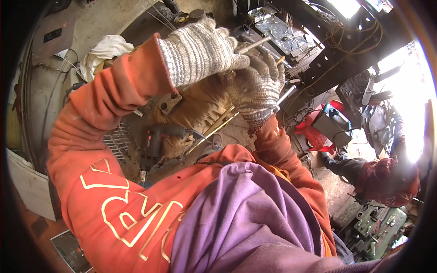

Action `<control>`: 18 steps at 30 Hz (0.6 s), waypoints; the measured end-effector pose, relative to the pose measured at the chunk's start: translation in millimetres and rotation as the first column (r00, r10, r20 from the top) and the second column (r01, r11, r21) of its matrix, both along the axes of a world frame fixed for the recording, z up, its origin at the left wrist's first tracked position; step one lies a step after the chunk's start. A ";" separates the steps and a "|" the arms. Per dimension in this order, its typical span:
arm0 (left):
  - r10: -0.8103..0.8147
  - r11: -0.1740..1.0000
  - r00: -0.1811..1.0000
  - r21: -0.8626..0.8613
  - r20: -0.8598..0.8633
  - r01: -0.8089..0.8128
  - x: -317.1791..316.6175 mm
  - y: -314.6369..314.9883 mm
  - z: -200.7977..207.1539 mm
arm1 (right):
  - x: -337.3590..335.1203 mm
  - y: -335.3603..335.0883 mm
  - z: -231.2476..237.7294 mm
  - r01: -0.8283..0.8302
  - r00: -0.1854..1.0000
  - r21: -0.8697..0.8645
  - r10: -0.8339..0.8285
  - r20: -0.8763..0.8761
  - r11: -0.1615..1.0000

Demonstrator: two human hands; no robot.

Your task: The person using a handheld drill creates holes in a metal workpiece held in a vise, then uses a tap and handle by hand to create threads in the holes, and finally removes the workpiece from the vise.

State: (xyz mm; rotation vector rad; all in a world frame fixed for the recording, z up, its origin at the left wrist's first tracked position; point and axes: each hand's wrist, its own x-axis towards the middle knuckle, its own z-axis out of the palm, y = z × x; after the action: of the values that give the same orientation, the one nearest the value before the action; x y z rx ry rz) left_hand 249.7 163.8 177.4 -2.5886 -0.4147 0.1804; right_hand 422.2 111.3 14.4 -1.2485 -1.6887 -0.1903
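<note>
Both of my hands wear grey-and-white striped knit gloves and are raised close together, ahead of my chest. My left hand [200, 52] is closed, and a pale metal rod [256, 45] sticks out from its fingers. Against it, my right hand [256, 88] has its fingers bent over something mostly hidden; a short brassy tip [281, 59] shows by its fingertips. A silvery rod [287, 96] emerges beside its wrist; whether the hand holds it, I cannot tell. Below lie thin yellowish rods [211, 129] over tan fabric [198, 113].
A black power drill [154, 144] hangs or rests nose-down below my left forearm. Rightward are a red-and-grey machine [325, 123], a crouching person [387, 179] and a green machine [378, 230]. A dark metal frame [337, 57] with looped cable stands ahead. White cloth [107, 52] lies at left.
</note>
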 end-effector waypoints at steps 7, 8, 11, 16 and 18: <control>0.200 0.970 0.977 -0.127 -0.069 -0.208 10.0 0.0 10.6 | 5.8 -1.9 -1.7 -0.014 0.998 -0.043 0.017 0.063 0.999; 0.275 0.939 0.958 -0.193 -0.083 -0.286 11.0 -0.6 16.1 | 7.2 -1.1 -2.2 -0.036 0.996 -0.043 0.039 0.076 0.998; 0.450 0.818 0.893 -0.395 -0.015 -0.418 5.0 4.9 11.1 | 2.8 0.7 -1.7 -0.029 0.998 -0.036 0.031 0.050 0.999; 0.799 0.364 0.597 -0.732 -0.073 -0.576 -27.7 29.4 4.4 | 7.6 -0.6 -1.8 0.007 0.999 -0.032 -0.006 0.035 0.999; 0.919 0.081 0.341 -0.754 -0.196 -0.652 -41.5 19.0 -10.6 | 8.9 -1.7 -5.5 0.022 0.999 -0.036 -0.021 0.032 0.999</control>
State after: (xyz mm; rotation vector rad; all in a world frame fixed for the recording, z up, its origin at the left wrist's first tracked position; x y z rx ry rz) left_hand 208.2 182.7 166.7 -2.6971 -2.4607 0.3320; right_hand 431.1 109.6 8.9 -1.2965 -1.7128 -0.1937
